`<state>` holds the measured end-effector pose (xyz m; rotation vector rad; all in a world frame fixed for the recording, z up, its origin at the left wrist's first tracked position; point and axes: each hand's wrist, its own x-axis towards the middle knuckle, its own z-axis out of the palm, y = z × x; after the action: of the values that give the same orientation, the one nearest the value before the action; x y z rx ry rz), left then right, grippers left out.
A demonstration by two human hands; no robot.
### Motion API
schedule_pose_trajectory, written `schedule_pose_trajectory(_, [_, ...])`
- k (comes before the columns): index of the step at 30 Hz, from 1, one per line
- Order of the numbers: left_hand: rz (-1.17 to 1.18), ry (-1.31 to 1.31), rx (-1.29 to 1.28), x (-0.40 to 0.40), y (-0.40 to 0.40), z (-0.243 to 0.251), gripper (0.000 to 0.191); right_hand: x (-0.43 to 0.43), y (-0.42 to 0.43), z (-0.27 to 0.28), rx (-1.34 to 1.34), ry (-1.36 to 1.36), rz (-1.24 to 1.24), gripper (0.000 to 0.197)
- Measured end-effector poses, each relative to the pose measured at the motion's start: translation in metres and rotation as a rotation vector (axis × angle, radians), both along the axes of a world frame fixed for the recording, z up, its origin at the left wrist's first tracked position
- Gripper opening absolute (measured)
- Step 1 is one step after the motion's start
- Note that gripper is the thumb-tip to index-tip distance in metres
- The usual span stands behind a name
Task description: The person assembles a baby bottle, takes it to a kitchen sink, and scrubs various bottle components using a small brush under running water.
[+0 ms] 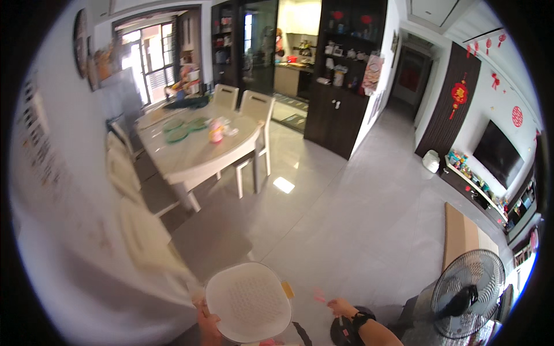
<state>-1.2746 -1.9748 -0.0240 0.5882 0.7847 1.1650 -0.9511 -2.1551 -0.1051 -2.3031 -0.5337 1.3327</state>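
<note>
My left hand [209, 323] grips the left edge of a white, shallow tray-like piece [249, 302] with rounded corners and a textured or dotted middle. A yellow tab [287, 289] sticks out from its right side. My right hand [343, 307] reaches forward over the floor, a dark band around its wrist. Just beyond its fingertips is a small blurred pink thing [319, 295]; whether the fingers hold it cannot be made out. Below that hand stands a round black object [344, 332], partly covered by the wrist. A dark strip [301, 333] lies between the hands.
A standing fan [467, 294] is at the lower right, beside a flat brown cardboard piece [461, 233]. A dining table [194, 155] bears green glass dishes [177, 135] and a pink container [215, 132]. Chairs [256, 106] surround it. Dark cabinets [333, 112] stand behind.
</note>
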Motion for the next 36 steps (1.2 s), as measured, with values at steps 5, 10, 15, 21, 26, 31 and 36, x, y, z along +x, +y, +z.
schedule_pose_trajectory(5, [-0.313, 0.038, 0.082, 0.040, 0.086, 0.008, 0.061, 0.033, -0.037, -0.065, -0.094, -0.282, 0.063, 0.020])
schedule_pose_trajectory(10, [-0.418, 0.139, 0.238, 0.203, 0.180, 0.035, 0.055, 0.147, -0.007, -0.040, -0.223, -0.238, -0.128, 0.019])
schedule_pose_trajectory(15, [-0.570, 0.255, 0.347, 0.336, 0.249, 0.042, 0.054, 0.238, 0.103, -0.021, -0.120, -0.184, -0.184, 0.018])
schedule_pose_trajectory(21, [-0.627, 0.107, 0.286, 0.587, 0.395, 0.058, 0.056, 0.455, 0.249, -0.037, -0.144, -0.158, -0.093, 0.017])
schedule_pose_trajectory(26, [-0.579, 0.009, 0.150, 0.794, 0.516, 0.092, 0.058, 0.684, 0.364, -0.051, -0.290, -0.220, 0.083, 0.016])
schedule_pose_trajectory(31, [-0.352, -0.097, 0.260, 0.921, 0.661, 0.101, 0.059, 0.858, 0.584, -0.046, -0.034, -0.736, 0.708, 0.016])
schedule_pose_trajectory(36, [-0.177, -0.121, 0.305, 1.035, 0.825, 0.102, 0.058, 0.962, 0.806, -0.061, 0.165, -0.683, 0.713, 0.013])
